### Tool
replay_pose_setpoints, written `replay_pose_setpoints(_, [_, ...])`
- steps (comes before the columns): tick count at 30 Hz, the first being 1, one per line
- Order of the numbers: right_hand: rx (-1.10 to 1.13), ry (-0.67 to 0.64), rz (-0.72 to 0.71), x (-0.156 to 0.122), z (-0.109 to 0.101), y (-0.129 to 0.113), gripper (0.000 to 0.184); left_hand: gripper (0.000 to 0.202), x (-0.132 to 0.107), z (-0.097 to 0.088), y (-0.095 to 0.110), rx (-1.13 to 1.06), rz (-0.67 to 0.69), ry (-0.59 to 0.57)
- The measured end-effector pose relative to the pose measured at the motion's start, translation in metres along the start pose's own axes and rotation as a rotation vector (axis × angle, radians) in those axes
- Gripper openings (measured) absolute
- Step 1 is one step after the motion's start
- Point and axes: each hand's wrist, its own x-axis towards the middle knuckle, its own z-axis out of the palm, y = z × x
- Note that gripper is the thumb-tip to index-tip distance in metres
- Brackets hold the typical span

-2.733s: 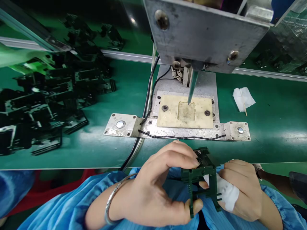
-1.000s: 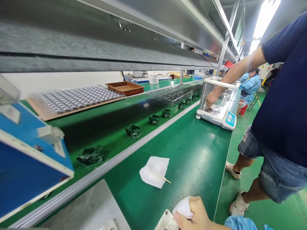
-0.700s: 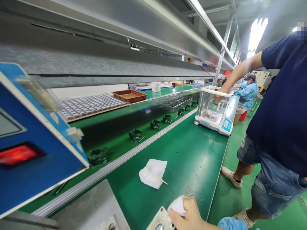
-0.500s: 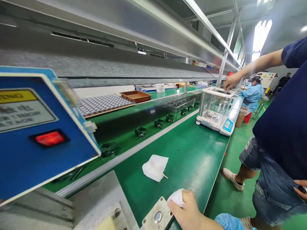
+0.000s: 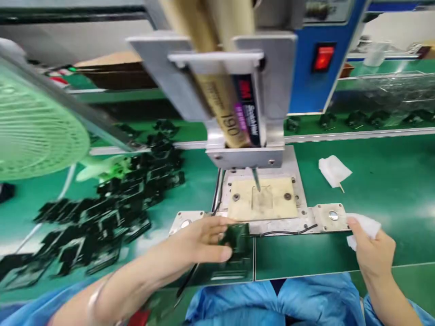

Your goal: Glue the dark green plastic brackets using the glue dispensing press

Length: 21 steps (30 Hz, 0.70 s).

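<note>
My left hand point(image 5: 200, 239) is closed on a dark green plastic frame part point(image 5: 238, 242), holding it low over the green bench just in front of the metal fixture plate point(image 5: 260, 222). My right hand point(image 5: 372, 251) grips a crumpled white cloth point(image 5: 365, 225) next to the plate's right end. Above the cream pad point(image 5: 263, 204) hangs a dispenser needle point(image 5: 255, 180) under a mounted adhesive cartridge point(image 5: 226, 113). The picture is smeared by motion.
A heap of black frame parts point(image 5: 102, 213) lies at the left. A green fan point(image 5: 37, 131) stands at far left. Folded white tissue with a stick point(image 5: 333, 171) lies at the right. A blue control box with a red switch point(image 5: 322, 58) stands behind. More parts point(image 5: 353, 120) sit on the back conveyor.
The view has swung from the line at the right back down to the fixture. My left hand and the green part are in sight again; my right hand still grips the cloth.
</note>
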Motion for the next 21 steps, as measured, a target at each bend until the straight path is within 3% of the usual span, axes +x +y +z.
replay_pose_setpoints(2, [-0.012, 0.017, 0.019, -0.001, -0.002, 0.001, 0.056, 0.054, 0.014, 0.010, 0.002, -0.198, -0.233, -0.090])
replay_pose_setpoints(4, [-0.003, 0.008, 0.030, -0.002, -0.003, -0.002, 0.057, 0.053, 0.035, 0.017, 0.010, -0.280, -0.267, -0.089])
replay_pose_setpoints(10, [0.040, 0.002, 0.082, -0.003, -0.001, -0.004, 0.059, 0.050, 0.079, 0.013, 0.019, -0.212, -0.105, -0.030])
replay_pose_setpoints(15, [0.072, -0.034, 0.078, -0.004, 0.000, -0.004, 0.054, 0.069, 0.091, 0.008, 0.004, 0.130, 0.048, 0.058])
replay_pose_setpoints(21, [0.091, -0.079, 0.026, -0.003, 0.004, -0.009, 0.046, 0.060, 0.093, 0.007, -0.005, 0.332, 0.143, 0.032])
